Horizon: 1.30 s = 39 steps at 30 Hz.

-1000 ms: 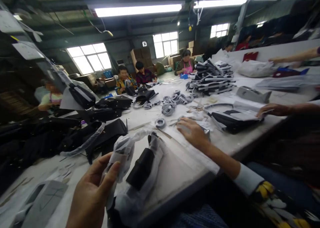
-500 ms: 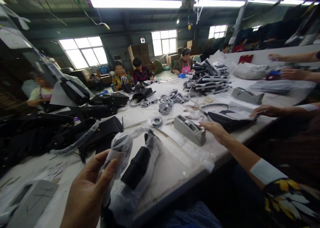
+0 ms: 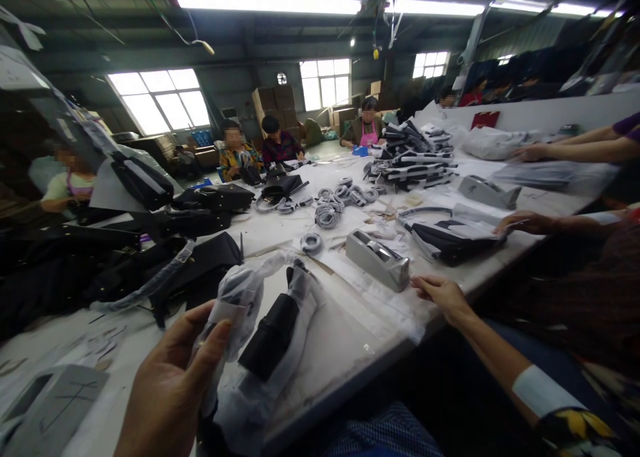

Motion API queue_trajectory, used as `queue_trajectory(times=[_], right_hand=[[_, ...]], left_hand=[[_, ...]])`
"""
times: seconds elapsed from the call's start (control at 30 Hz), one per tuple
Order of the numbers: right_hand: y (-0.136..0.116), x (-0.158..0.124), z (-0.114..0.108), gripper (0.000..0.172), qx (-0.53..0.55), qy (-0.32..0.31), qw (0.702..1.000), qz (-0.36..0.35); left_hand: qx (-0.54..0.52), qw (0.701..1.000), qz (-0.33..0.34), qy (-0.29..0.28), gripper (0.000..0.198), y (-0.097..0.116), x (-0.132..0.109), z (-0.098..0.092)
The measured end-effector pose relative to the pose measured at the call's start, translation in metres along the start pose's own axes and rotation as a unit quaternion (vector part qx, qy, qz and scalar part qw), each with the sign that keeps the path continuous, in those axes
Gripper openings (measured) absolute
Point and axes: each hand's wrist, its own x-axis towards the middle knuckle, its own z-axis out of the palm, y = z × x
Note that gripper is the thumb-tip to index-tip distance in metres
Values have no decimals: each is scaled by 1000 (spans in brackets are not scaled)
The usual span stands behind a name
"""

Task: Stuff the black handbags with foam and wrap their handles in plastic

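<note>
My left hand (image 3: pixel 183 370) grips a strap wrapped in clear plastic (image 3: pixel 235 303), thumb in front and fingers behind. The strap arches over to a black bag part (image 3: pixel 270 337), which is partly covered in white wrapping. To the right, my right hand (image 3: pixel 440 297) is beside the cutting end of a grey tape dispenser (image 3: pixel 377 260). Its thumb and fingertips are pinched together; whatever they hold is too small to make out. A coiled grey strap (image 3: pixel 311 243) lies left of the dispenser.
Black bags (image 3: pixel 200 263) heap at the left, above another tape dispenser (image 3: pixel 65 403). Grey coils (image 3: pixel 330 210) and stacked wrapped straps (image 3: pixel 413 153) fill the table's middle. At the right, a co-worker's hand (image 3: pixel 525 223) touches a black bag (image 3: pixel 450 240). Other people sit beyond the table.
My right hand has moved slightly right and down from the dispenser's end, and its fingers have come together. My left hand keeps its hold. A co-worker's hands at far right have shifted left.
</note>
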Motion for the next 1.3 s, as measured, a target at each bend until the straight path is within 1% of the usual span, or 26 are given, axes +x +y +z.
queue_trajectory(times=[0.07,0.13,0.17,0.23,0.27,0.33,0.37,0.4,0.47,0.53,0.6,0.67,0.83,1.0,1.17,1.2,1.3], right_hand=[[-11,-15,11,51,4,-19,1000,-18],[-34,-41,32,46,4,-74,996,-56],[-49,-57,46,41,1,-115,990,-86],[-81,-93,75,31,11,-206,967,-148],[-97,-112,91,29,26,-257,952,-165],[-124,-147,120,27,63,-353,917,-177],[-135,-161,134,27,79,-388,901,-178],[-142,-172,147,26,92,-412,889,-178],[-151,-187,169,27,98,-426,881,-182],[-153,-191,184,29,81,-417,885,-191],[-152,-190,193,32,59,-412,889,-192],[-151,-188,196,33,46,-416,889,-185],[-155,-188,193,33,30,-416,889,-187],[-159,-190,195,36,28,-415,900,-130],[-150,-175,206,43,-40,-396,905,-147],[-147,-171,209,46,-51,-400,904,-142],[-137,-161,217,52,-49,-450,886,-101]], left_hand=[[-5,1000,-9,-26,64,1,0,0],[-12,999,-7,-49,61,2,-2,1],[-14,998,1,-58,58,3,-3,2],[-22,997,24,-75,51,4,-6,4],[-20,996,39,-78,48,4,-7,5],[-3,995,66,-75,41,5,-10,8],[9,994,79,-72,39,5,-11,9],[20,993,93,-69,37,6,-12,10],[35,991,113,-68,35,6,-14,11],[36,989,124,-72,33,7,-16,11],[36,988,129,-76,32,7,-17,9],[32,987,132,-82,31,7,-17,7],[37,986,132,-96,30,5,-17,4],[-3,987,109,-121,31,6,-15,3],[-52,988,60,-135,33,12,-15,4],[-59,988,50,-133,33,13,-15,5],[-83,988,25,-126,36,13,-15,8]])
